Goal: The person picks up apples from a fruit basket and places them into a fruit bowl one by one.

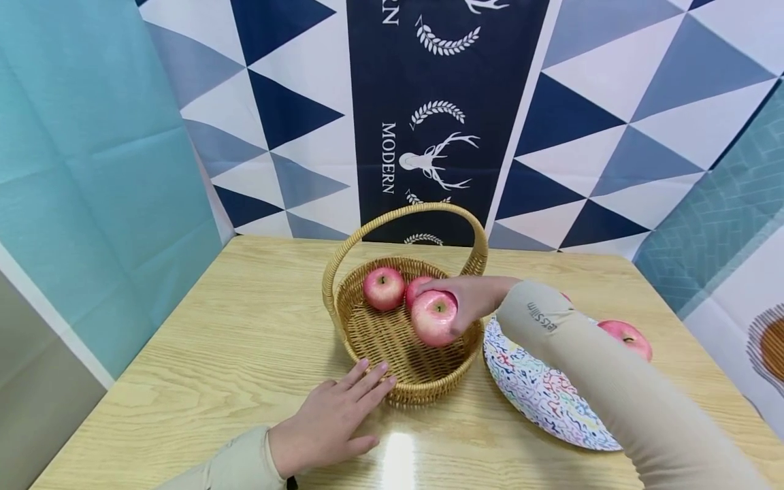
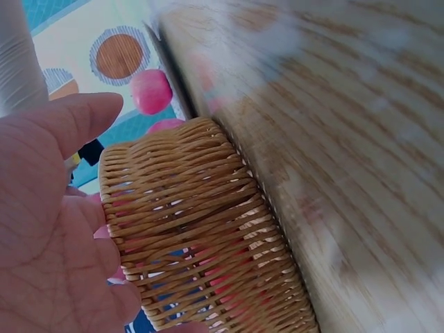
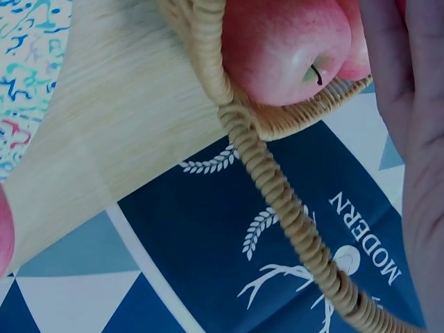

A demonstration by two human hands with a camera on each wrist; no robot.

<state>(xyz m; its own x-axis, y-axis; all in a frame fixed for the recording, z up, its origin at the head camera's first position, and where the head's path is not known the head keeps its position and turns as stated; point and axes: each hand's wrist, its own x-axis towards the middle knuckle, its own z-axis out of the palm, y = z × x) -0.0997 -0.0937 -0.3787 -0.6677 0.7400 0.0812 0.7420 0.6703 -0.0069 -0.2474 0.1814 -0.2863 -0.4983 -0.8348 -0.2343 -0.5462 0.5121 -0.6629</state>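
Observation:
A wicker basket (image 1: 422, 393) with a tall arched handle stands upright on the wooden table. Inside it, toward the back, are two pink-red apples, one (image 1: 384, 288) in plain sight and another (image 1: 416, 288) partly behind my right hand (image 1: 474, 299). That hand reaches in from the right and grips a third apple (image 1: 432, 321) from its right side, within the basket's opening. My left hand (image 1: 335, 420) has its fingers extended, fingertips at the basket's near-left rim. The left wrist view shows the fingers behind the woven wall (image 2: 187, 208), thumb (image 2: 94, 118) apart from it.
Right of the basket lies a round plate (image 1: 539, 401) with a colourful squiggle pattern, partly covered by the right sleeve (image 1: 588, 361). An apple (image 1: 626, 336) sits at its far right, with a bit of another (image 1: 566, 297) above the sleeve. Patterned cloth (image 1: 294, 102) hangs behind the table.

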